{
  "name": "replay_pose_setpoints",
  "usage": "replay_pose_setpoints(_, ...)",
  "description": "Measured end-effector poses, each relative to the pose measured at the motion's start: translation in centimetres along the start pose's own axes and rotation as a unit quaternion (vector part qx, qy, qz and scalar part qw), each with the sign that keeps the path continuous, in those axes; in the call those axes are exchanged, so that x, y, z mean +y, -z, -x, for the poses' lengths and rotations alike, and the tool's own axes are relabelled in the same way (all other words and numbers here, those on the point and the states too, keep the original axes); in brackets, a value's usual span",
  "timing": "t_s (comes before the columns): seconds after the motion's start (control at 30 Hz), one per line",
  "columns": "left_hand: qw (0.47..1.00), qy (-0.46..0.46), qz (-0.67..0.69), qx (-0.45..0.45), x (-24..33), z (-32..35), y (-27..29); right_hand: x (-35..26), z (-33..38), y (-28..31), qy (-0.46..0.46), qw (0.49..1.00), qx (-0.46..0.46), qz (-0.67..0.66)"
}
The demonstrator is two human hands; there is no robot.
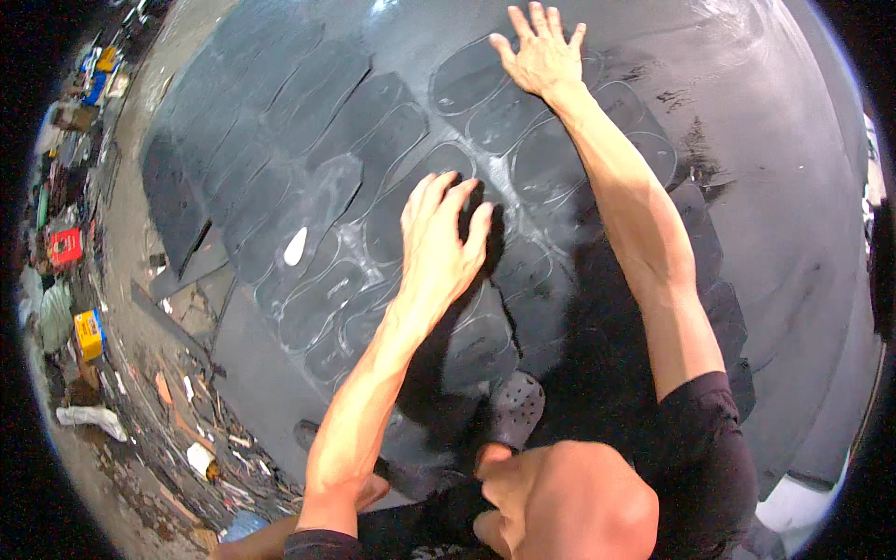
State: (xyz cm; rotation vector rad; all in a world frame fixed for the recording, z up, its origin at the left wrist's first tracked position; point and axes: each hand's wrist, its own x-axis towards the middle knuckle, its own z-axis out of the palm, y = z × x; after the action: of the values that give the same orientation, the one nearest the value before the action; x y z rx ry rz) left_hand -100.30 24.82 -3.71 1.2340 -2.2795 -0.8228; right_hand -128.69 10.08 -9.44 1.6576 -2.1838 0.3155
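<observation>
A large dark grey sheet (pixel 709 56) lies spread before me, marked with many rounded outlines in thin pale lines. These outlines look like shoe soles. Dark sole-shaped pieces (pixel 317 103) cover its left and middle part, some with raised edges. My right hand (pixel 543 58) rests at the far side with its palm down and fingers spread. Nearer and to the left, my left hand (pixel 439 233) is over the outlined pieces, fingers slightly bent and apart, with nothing visible in it. Whether its fingertips touch the surface I cannot tell. A small white teardrop-shaped thing (pixel 295 246) lies left of it.
Scraps and litter cover the ground at the left, with a yellow box (pixel 89 334) and a red packet (pixel 66 246) among them. My grey clog (pixel 516 409) stands at the sheet's near edge, close to my bent knee (pixel 579 504). A white object (pixel 798 504) sits at lower right.
</observation>
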Motion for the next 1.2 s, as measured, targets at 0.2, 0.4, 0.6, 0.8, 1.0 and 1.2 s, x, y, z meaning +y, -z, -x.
replay_pose_setpoints(0.2,0.974,0.151,-0.082,-0.148,-9.0,15.2,6.7,-3.8,8.5,4.3,0.072,0.995,-0.024,-0.071)
replay_pose_setpoints(0.4,0.939,0.189,-0.013,-0.286,-10.7,10.1,11.8,-10.9,24.5,19.3,-0.003,0.953,-0.081,-0.292)
replay_pose_setpoints(0.6,0.879,0.13,0.142,-0.435,-14.3,9.8,11.4,-15.3,37.3,22.7,-0.272,0.889,-0.184,-0.318)
replay_pose_setpoints(0.8,0.898,0.086,0.268,-0.338,-17.0,10.0,15.7,-16.2,31.1,23.7,-0.327,0.798,-0.297,-0.411)
replay_pose_setpoints(1.0,0.805,0.131,0.573,-0.078,-20.4,5.9,27.5,-23.6,17.3,32.0,-0.213,0.922,-0.037,-0.32)
replay_pose_setpoints(1.2,0.526,0.121,0.83,0.141,-28.2,2.0,30.3,-27.7,14.0,31.7,-0.083,0.912,-0.264,-0.304)
